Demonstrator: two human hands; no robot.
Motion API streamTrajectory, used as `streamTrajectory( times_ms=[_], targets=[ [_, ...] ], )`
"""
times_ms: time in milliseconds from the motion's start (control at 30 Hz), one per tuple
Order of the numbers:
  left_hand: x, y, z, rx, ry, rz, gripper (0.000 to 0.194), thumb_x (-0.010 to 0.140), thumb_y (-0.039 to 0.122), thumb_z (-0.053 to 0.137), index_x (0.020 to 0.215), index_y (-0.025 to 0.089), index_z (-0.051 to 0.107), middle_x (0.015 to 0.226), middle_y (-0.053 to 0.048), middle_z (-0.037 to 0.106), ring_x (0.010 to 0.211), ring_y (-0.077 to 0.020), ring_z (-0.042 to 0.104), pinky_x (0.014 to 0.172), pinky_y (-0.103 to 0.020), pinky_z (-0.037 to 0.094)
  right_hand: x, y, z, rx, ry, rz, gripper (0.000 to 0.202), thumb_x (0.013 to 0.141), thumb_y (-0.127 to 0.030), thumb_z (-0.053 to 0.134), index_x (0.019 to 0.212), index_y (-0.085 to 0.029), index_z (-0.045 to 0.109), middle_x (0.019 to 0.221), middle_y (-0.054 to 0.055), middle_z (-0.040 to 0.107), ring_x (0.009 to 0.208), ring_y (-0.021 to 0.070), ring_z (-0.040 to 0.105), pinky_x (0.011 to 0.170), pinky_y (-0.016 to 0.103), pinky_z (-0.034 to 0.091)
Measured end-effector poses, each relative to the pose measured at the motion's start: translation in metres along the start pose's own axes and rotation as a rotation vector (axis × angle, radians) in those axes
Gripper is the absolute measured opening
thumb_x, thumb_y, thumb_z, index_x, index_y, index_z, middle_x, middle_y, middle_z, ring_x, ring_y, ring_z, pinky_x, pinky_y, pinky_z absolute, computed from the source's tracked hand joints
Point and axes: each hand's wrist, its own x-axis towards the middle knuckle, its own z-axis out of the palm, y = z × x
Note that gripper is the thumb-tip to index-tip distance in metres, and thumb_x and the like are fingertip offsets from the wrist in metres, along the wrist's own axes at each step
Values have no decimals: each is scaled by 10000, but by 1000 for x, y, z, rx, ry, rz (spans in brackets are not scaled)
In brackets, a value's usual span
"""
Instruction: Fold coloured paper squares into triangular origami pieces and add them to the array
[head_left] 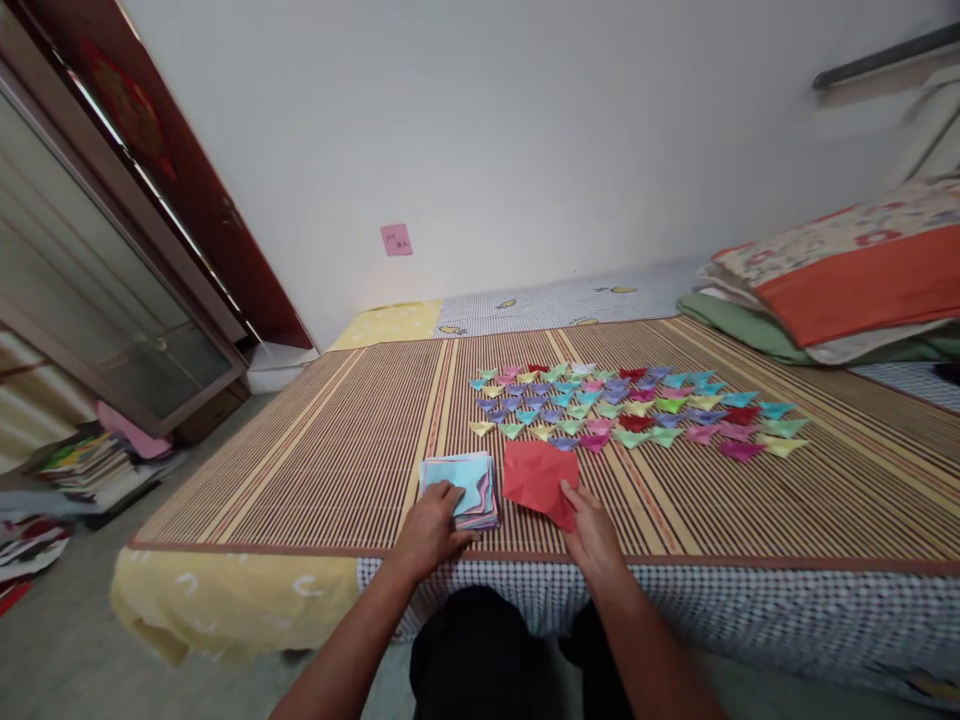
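Note:
My left hand [431, 525] is at the near left corner of a stack of coloured paper sheets [469, 478], a light blue one on top and pink and other colours below. Its fingers are curled over the stack and the thumb lies along the near edge. Just to the right, my right hand [592, 525] pinches a creased red paper sheet [538, 475] by its right side, thumb on top. Beyond both hands, rows of small folded paper pieces [634, 423] in many colours spread over the striped mat [360, 430].
The mat covers a bed with a checked cloth [750, 605] and a yellow cloth [247, 595] at the front edge. Folded bedding [847, 275] is piled at the back right. A pink note [396, 240] sticks to the wall. Books [86, 465] stand at the left.

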Motion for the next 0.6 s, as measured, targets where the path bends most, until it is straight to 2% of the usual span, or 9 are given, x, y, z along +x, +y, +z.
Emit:
streamTrajectory(
  times_ms=[133,233,367,433,500,567,600],
  targets=[
    [1,-1,-4,-11,-13,-10,451,799,321,800,1200,197,638,1188,-114,637,1119,-300,592,979,-422,486,-1,0,1,-5,-25,-17,296,645,-262,892,889,-176,748,910,54,829,873,255,782,832,358,620],
    [1,-1,-3,-58,0,-26,384,821,230,732,1195,209,646,1198,-107,638,1109,-280,598,981,-404,481,-1,1,1,-13,-25,-26,299,640,-271,891,888,-183,749,900,50,829,891,261,782,844,368,619],
    [2,1,4,-167,64,-71,375,732,123,698,1097,210,695,1144,-104,668,1110,-295,596,993,-423,468,-2,2,2,-24,-25,-25,319,642,-271,892,917,-179,757,885,55,828,890,268,783,826,366,626],
    [2,-2,6,-247,116,-109,334,734,115,656,1047,212,717,1092,-96,693,1091,-291,611,986,-419,470,-2,0,1,-27,-25,-19,314,649,-268,889,919,-181,756,889,53,829,869,258,785,795,348,630],
    [2,-9,7,-345,177,-171,259,792,160,601,1008,210,735,982,-79,720,998,-274,650,914,-390,502,-1,-3,-2,-28,-20,-9,290,663,-263,881,912,-190,750,881,42,829,830,237,786,745,321,630],
    [0,-20,5,-449,250,-275,226,870,264,535,904,183,743,757,-58,698,775,-255,663,735,-356,530,0,-8,-3,-34,-20,-1,260,682,-254,868,903,-199,743,878,32,829,798,218,784,710,300,625],
    [-2,-25,3,-503,286,-332,282,895,326,508,834,172,736,638,-42,652,667,-246,638,636,-337,516,1,-10,-2,-39,-24,0,246,689,-248,863,897,-203,739,880,30,829,796,214,783,708,298,624]
  ],
)
